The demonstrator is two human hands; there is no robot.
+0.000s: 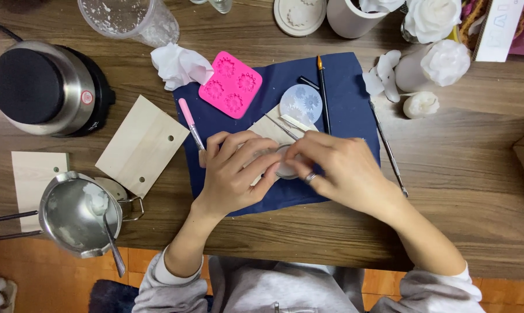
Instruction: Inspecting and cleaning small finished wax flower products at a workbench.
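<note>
Left hand (234, 171) curled around a small round translucent mould (285, 168), fingers wrapped over its left and near side. Right hand (337, 168) closed on the same piece from the right, fingertips pinching its rim, a ring on one finger. Both meeting at the middle of the dark blue cloth (343, 87), over the near part of a pale wooden board (267, 128).

Mostly hidden between the fingers, so hard to say whether solid or hollow; probably a soft silicone disc like the clear round mould (301, 102) lying just beyond. Judged light, flexible, slightly grippy rather than slippery. Any wax inside likely brittle, with thin petals easy to snap. Best held at the rim with both hands and flexed gently outward, never squeezed across the middle.

Nearby on the cloth: pink flower mould (230, 84) to the far left, pink-handled tool (189, 119) beside the left hand, black brush (322, 93) to the far right. Off the cloth: thin metal pick (388, 149) on the right, steel melting pot (79, 213) with a spoon at near left, electric hot plate (39, 87) far left, white wax roses (444, 61) far right.
</note>
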